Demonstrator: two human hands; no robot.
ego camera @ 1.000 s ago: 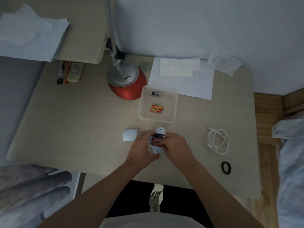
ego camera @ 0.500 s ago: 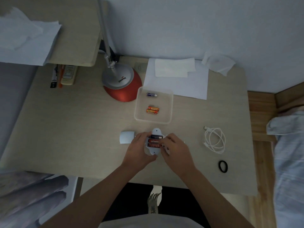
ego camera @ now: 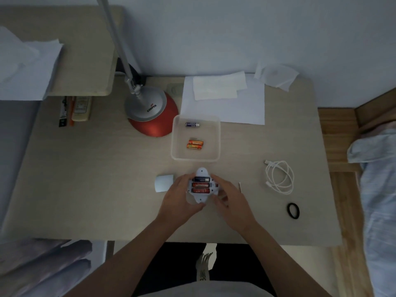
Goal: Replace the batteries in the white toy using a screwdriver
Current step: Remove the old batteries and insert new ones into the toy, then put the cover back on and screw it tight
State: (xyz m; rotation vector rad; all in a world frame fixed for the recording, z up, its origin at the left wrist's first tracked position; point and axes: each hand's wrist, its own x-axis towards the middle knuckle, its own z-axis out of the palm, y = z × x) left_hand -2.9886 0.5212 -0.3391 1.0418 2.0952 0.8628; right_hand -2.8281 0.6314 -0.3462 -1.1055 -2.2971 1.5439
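Observation:
The white toy (ego camera: 201, 173) lies on the desk with its battery compartment open and facing up. Three batteries (ego camera: 201, 185) sit in it, a dark one at the top and two red ones below. My left hand (ego camera: 179, 197) grips the toy's left side. My right hand (ego camera: 230, 200) curls round its right side, fingertips at the compartment's edge. The white compartment cover (ego camera: 164, 183) lies just left of my left hand. A thin screwdriver shaft (ego camera: 240, 187) shows on the desk right of my right hand; its handle is hidden.
Behind the toy stands a clear plastic tray (ego camera: 216, 155) with one dark blue battery (ego camera: 192, 124) and two orange batteries (ego camera: 195, 145). A red lamp base (ego camera: 157, 127) is at the back left. Sheets of paper (ego camera: 242, 108), a coiled white cable (ego camera: 279, 176) and a black hair tie (ego camera: 293, 210) lie to the right.
My right fingers have come off the batteries and now sit at the toy's right edge, leaving all three batteries uncovered. My left hand keeps its hold on the toy.

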